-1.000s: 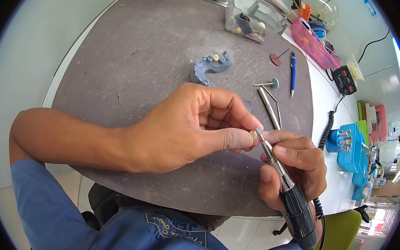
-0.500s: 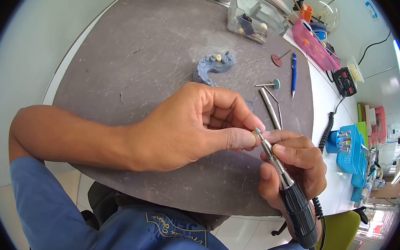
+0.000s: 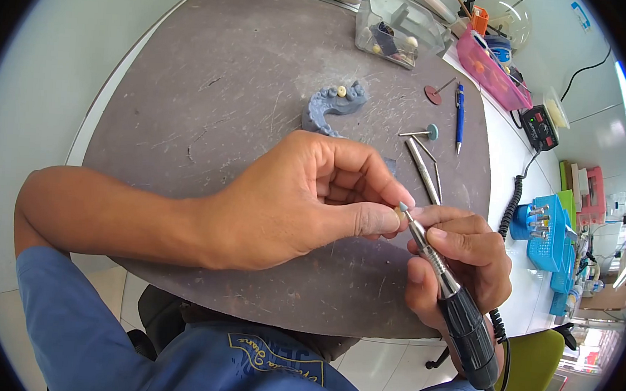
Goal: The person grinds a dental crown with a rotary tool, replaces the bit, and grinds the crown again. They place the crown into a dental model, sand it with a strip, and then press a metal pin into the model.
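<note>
My left hand [image 3: 320, 196] pinches a small yellowish dental crown [image 3: 399, 211] between thumb and forefinger, mostly hidden by the fingertips. Held like a pen in my right hand [image 3: 467, 259] is a rotary handpiece [image 3: 466, 334] with a black body and steel nose. Its pointed grey-blue tip [image 3: 403, 207] is right at the crown, close to the left fingertips. Beyond my left hand, a grey dental model [image 3: 318, 110] shaped like a horseshoe lies on the brown work mat [image 3: 212, 82]; one cream tooth [image 3: 342, 91] stands out on it.
Right of the model lie a metal instrument [image 3: 422, 170], a teal polishing wheel [image 3: 433, 132], a dark red disc [image 3: 433, 94] and a blue pen [image 3: 459, 118]. Farther back are a clear box [image 3: 402, 22] and a pink basket [image 3: 489, 70]. A coiled cord [image 3: 511, 207] runs from a control box [image 3: 541, 129].
The handpiece tip has shifted very slightly at the crown. Both hands otherwise keep their place and hold.
</note>
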`<action>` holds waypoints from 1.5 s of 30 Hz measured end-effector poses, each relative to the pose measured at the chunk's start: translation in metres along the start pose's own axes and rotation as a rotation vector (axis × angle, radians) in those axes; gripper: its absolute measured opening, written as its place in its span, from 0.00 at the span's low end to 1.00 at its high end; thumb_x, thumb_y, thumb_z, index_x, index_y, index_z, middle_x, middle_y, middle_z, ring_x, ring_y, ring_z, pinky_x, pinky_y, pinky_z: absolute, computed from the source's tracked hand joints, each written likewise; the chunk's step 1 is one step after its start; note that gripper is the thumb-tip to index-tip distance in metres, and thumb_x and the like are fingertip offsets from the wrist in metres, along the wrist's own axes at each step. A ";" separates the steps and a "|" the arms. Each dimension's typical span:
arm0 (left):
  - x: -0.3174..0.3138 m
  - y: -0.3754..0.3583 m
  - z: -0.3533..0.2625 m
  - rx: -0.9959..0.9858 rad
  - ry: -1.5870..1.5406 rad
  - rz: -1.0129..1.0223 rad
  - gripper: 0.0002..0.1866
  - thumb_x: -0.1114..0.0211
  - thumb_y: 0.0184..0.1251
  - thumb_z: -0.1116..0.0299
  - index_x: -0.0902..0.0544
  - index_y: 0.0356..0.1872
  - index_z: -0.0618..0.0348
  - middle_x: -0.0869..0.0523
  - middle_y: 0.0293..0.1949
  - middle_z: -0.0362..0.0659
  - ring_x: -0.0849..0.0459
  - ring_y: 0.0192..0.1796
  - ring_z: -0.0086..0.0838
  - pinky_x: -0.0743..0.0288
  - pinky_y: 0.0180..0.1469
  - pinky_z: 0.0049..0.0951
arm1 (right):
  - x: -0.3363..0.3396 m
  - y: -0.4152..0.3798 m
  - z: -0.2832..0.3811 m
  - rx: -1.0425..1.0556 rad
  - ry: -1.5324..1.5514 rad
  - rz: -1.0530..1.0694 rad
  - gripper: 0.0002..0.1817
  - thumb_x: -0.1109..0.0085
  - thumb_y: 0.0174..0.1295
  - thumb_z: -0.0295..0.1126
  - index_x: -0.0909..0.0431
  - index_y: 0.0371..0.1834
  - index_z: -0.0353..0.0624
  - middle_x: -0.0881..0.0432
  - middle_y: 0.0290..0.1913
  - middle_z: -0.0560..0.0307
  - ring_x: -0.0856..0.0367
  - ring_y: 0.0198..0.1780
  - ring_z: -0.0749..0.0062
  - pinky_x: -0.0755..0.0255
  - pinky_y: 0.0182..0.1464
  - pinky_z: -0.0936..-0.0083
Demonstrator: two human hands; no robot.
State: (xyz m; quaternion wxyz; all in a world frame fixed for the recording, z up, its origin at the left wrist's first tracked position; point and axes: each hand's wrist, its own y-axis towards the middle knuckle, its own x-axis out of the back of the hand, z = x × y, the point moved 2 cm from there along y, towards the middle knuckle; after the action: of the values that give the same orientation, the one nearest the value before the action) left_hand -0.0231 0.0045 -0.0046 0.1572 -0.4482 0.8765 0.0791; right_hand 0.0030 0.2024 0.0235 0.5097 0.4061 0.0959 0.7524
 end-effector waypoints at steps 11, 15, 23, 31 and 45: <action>0.000 0.000 0.001 -0.008 0.003 0.004 0.09 0.34 0.68 0.74 0.18 0.46 0.65 0.14 0.42 0.44 0.15 0.45 0.22 0.20 0.52 0.23 | 0.002 -0.001 -0.002 0.022 -0.024 0.045 0.16 0.30 0.55 0.24 0.26 0.44 0.36 0.18 0.38 0.42 0.14 0.45 0.60 0.18 0.44 0.73; 0.001 0.000 0.001 -0.004 0.013 0.005 0.09 0.34 0.68 0.74 0.18 0.46 0.65 0.14 0.42 0.44 0.15 0.45 0.22 0.20 0.52 0.23 | 0.000 0.001 0.001 -0.010 0.003 0.002 0.16 0.27 0.50 0.20 0.23 0.40 0.34 0.17 0.34 0.44 0.12 0.46 0.54 0.17 0.46 0.70; 0.001 0.000 0.001 0.004 -0.002 0.003 0.09 0.34 0.68 0.74 0.18 0.46 0.65 0.14 0.42 0.43 0.15 0.45 0.22 0.20 0.52 0.23 | 0.000 -0.001 -0.001 0.012 0.003 -0.012 0.16 0.27 0.50 0.21 0.24 0.40 0.33 0.17 0.34 0.43 0.12 0.45 0.54 0.17 0.46 0.69; 0.001 0.000 -0.001 0.000 0.017 0.000 0.09 0.34 0.68 0.74 0.18 0.46 0.65 0.13 0.42 0.44 0.15 0.46 0.23 0.20 0.52 0.24 | 0.002 0.000 0.001 -0.008 0.013 0.014 0.17 0.27 0.51 0.20 0.24 0.41 0.34 0.17 0.35 0.44 0.12 0.47 0.53 0.17 0.47 0.69; 0.000 0.001 0.001 -0.004 -0.007 0.013 0.08 0.35 0.68 0.76 0.18 0.46 0.65 0.13 0.42 0.45 0.14 0.46 0.23 0.20 0.52 0.24 | 0.001 -0.001 0.003 -0.039 0.026 0.026 0.17 0.28 0.51 0.20 0.25 0.42 0.34 0.18 0.37 0.44 0.13 0.49 0.53 0.17 0.50 0.68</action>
State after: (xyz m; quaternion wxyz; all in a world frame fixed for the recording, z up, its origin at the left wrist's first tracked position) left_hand -0.0237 0.0049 -0.0057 0.1588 -0.4426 0.8786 0.0833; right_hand 0.0053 0.2030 0.0257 0.5064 0.3875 0.0823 0.7659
